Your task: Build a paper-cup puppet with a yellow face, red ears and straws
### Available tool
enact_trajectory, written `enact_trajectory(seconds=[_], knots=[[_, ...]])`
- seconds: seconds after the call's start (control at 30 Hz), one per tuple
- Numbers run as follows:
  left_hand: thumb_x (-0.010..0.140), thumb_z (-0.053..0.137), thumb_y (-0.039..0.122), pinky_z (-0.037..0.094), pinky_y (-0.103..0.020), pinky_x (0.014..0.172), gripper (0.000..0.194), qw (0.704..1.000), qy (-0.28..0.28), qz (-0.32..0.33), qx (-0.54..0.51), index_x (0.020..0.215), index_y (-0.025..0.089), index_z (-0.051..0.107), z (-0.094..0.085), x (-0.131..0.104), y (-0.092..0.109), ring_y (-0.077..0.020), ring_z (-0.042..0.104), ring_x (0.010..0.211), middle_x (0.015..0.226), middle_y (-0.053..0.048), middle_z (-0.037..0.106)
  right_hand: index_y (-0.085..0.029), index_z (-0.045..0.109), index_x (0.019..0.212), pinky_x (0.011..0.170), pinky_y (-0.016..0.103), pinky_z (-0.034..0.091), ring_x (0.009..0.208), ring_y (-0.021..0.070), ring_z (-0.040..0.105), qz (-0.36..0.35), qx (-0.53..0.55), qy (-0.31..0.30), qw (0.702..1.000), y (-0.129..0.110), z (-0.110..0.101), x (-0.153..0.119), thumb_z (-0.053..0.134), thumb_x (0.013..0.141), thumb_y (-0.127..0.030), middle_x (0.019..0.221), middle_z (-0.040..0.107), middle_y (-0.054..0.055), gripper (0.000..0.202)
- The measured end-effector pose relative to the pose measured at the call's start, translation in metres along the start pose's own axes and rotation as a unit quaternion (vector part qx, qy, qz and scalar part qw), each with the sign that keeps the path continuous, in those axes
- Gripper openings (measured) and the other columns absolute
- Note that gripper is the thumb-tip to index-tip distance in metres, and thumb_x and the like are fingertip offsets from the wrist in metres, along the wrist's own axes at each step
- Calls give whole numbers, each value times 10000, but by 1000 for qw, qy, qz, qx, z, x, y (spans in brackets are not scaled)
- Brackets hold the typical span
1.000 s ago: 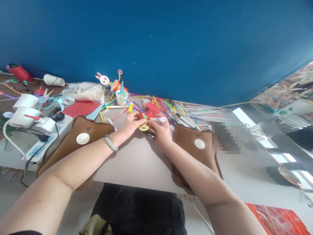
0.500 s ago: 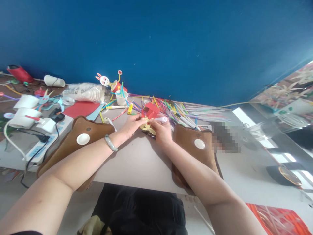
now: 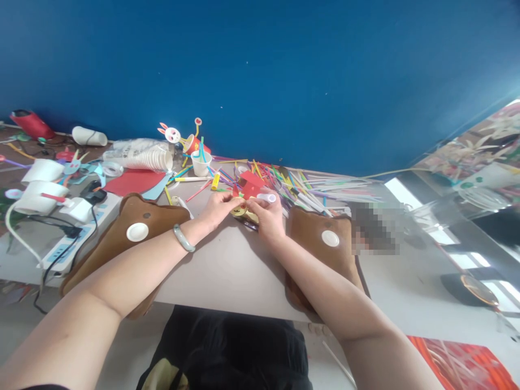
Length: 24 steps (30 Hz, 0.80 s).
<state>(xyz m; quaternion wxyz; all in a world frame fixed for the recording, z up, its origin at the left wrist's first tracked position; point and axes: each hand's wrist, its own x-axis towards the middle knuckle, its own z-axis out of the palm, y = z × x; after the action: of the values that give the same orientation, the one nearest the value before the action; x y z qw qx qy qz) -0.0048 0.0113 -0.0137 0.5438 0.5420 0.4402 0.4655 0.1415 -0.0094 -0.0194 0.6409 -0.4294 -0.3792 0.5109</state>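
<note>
Near the table's middle, my left hand (image 3: 219,210) pinches the left side of a small yellow paper piece (image 3: 238,210) with dark markings. From the other side my right hand (image 3: 268,218) has its thumb and fingers closed on the same piece. A white tube (image 3: 267,198), perhaps a glue stick or pen, lies across the right hand's fingers. Just behind the fingertips is folded red paper (image 3: 252,184). Something dark and shiny shows beneath the yellow piece, partly hidden by the hands.
Brown cushions (image 3: 330,254) flank the hands. Behind lie many coloured straws (image 3: 309,189), a white cup (image 3: 201,162), a rabbit-face cup figure (image 3: 173,135), stacked paper cups (image 3: 150,160) and red sheets (image 3: 134,182). At left, a power strip (image 3: 69,249) carries plugs and cables.
The yellow piece is tilted flatter between my fingers, and its face shows less. Both hands otherwise keep their hold, and the view has shifted very slightly.
</note>
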Motion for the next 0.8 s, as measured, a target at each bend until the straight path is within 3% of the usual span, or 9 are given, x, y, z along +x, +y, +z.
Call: enact_trajectory(seconds=[0.37, 0.8], knots=[[687, 692, 313, 391, -245, 591, 173, 999, -26, -11, 21, 650, 144, 683, 4, -5, 9, -124, 536, 596, 622, 0, 635, -258, 493, 1052, 701, 312, 539, 673, 161, 680, -32, -3, 23, 999, -8, -4, 6, 825, 605, -258, 701, 690, -73, 557], [632, 755, 306, 433, -252, 602, 178, 997, -28, -56, -55, 680, 138, 723, 6, -3, 3, -136, 581, 612, 663, -24, 683, -265, 498, 1056, 708, 302, 525, 667, 145, 659, -49, -5, 36, 998, -19, -5, 6, 818, 596, -236, 685, 686, -79, 560]])
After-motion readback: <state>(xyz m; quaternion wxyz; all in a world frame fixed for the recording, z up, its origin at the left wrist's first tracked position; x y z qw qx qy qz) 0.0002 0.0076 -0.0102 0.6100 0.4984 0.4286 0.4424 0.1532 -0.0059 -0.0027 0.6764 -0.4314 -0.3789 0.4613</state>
